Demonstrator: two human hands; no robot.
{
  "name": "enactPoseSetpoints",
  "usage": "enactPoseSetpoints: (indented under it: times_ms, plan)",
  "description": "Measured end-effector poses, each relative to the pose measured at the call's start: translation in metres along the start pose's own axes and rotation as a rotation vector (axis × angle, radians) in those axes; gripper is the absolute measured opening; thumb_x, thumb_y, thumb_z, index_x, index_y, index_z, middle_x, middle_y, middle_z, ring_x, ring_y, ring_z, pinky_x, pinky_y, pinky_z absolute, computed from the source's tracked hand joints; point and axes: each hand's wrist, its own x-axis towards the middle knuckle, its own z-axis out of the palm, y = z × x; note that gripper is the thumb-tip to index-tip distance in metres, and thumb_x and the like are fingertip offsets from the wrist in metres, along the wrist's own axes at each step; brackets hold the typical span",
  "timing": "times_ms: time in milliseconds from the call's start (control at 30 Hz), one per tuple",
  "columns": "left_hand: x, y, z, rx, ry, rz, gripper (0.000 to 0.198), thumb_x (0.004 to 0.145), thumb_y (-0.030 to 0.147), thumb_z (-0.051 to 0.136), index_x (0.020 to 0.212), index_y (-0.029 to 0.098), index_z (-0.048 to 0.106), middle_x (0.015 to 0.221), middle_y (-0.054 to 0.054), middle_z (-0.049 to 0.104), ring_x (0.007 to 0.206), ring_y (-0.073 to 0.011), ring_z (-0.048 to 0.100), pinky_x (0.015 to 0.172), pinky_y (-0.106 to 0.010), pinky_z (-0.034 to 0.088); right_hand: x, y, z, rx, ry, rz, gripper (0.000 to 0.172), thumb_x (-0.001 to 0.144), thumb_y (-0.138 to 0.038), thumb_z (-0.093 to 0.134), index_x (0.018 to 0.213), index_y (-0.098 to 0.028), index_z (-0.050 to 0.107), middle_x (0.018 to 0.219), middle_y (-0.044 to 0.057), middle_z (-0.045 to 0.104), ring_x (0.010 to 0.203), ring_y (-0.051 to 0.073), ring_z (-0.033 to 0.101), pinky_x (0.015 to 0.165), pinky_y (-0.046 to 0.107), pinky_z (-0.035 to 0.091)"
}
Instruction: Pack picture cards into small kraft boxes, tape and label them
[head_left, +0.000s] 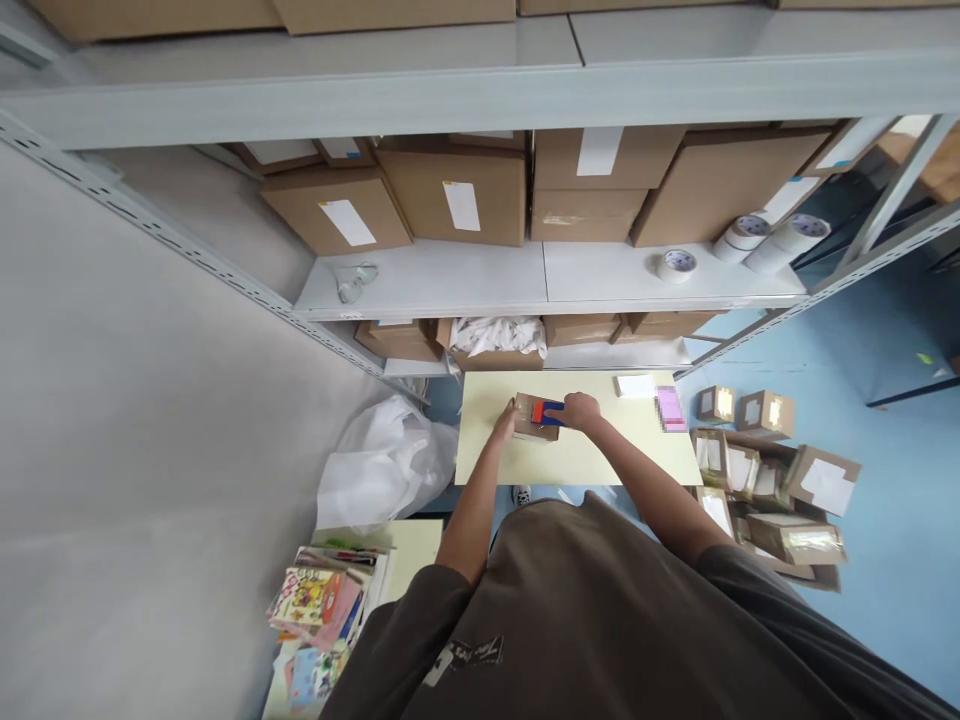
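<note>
A small cardboard box lies on the pale yellow table in front of me. My left hand grips the box at its left end, with the fingers partly hidden against its side. Closed around a blue and red tape dispenser is my right hand. The dispenser's red end rests on or just over the top of the box; the exact contact is too small to make out.
Shelves of cardboard boxes rise behind the table, with tape rolls on one shelf. White paper and a pink pad lie at the table's right. Packed boxes stand on the right floor, a white bag and books at left.
</note>
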Motion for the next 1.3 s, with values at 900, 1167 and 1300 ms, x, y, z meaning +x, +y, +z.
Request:
enactPoseSetpoints:
  times_ms: [900,1167,1300]
  plan:
    - [0.018,0.030,0.130,0.058,0.002,0.028,0.052,0.101,0.058,0.067,0.126,0.013,0.072,0.126,-0.018,0.076,0.119,-0.0322,0.071,0.099,-0.042,0.060,-0.042,0.217,0.024,0.169,0.077,0.066,0.077,0.087,-0.091,0.059,0.102,-0.018,0.080,0.104,0.016,0.081,0.096,0.029,0.076,0.072,0.029,0.049]
    - [0.023,0.018,0.060,0.102,0.106,0.016,0.038,0.107,0.044,0.062,0.138,0.022,0.068,0.139,-0.010,0.069,0.125,-0.0273,0.068,0.106,-0.045,0.058,0.010,0.089,0.015,0.130,-0.009,-0.060,0.077,0.083,-0.090,0.066,0.109,-0.018,0.080,0.106,0.019,0.081,0.092,0.031,0.077,0.070,0.032,0.053]
    - [0.031,0.007,0.077,0.149,0.143,-0.040,0.054,0.112,0.054,0.042,0.152,0.025,0.062,0.149,-0.010,0.069,0.140,-0.0282,0.062,0.120,-0.042,0.047,0.017,0.059,0.011,0.075,-0.051,-0.005,0.074,0.087,-0.081,0.071,0.119,-0.015,0.079,0.106,0.021,0.080,0.096,0.031,0.077,0.076,0.031,0.057]
